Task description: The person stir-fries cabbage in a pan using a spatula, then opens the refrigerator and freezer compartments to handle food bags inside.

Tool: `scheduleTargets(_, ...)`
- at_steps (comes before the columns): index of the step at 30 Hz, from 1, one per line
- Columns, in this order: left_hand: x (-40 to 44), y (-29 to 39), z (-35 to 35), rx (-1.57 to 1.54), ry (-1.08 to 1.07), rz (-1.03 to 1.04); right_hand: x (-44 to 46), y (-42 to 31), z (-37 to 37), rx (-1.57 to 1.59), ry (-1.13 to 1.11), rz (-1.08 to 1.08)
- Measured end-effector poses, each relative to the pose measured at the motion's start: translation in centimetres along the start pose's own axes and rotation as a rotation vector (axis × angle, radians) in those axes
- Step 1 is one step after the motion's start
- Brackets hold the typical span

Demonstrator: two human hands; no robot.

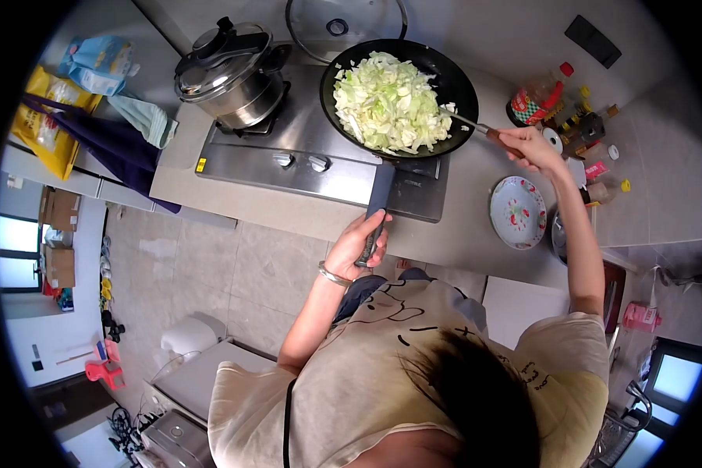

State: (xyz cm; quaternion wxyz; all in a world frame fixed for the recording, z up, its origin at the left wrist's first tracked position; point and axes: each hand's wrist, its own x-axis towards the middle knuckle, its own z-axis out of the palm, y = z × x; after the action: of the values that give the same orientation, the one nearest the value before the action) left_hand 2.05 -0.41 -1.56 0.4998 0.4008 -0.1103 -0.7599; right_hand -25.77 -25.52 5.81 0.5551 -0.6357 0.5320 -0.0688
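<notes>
Tending chopped cabbage (390,105) heaped in a black wok (454,82) over a steel cooktop (246,165), clasping with curled fingers the wok handle (381,191) in the left hand (355,246) and a brown-handled spatula (485,131) in the right hand (533,148), near a floral plate (515,193).

Saw pale green and white in chopped cabbage (390,101), black on the pan (456,82), brown on the spatula handle (498,140); noted red-and-green print on the white plate (518,212) at right, black line drawing on the beige near shirt (351,366).
</notes>
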Motion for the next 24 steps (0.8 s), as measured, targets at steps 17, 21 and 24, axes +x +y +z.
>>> scheduleTargets(17,-0.1,0.1,0.1,-0.003,0.007,-0.016,-11.8,-2.5,5.5,-1.195,0.519,-0.531)
scheduleTargets(21,-0.1,0.2,0.1,-0.007,0.016,-0.017,-7.0,-5.8,-1.5,-0.889,0.468,-0.487)
scheduleTargets(24,-0.2,0.2,0.2,-0.011,0.016,-0.019,0.8,-5.9,-7.6,-0.951,0.371,-0.497)
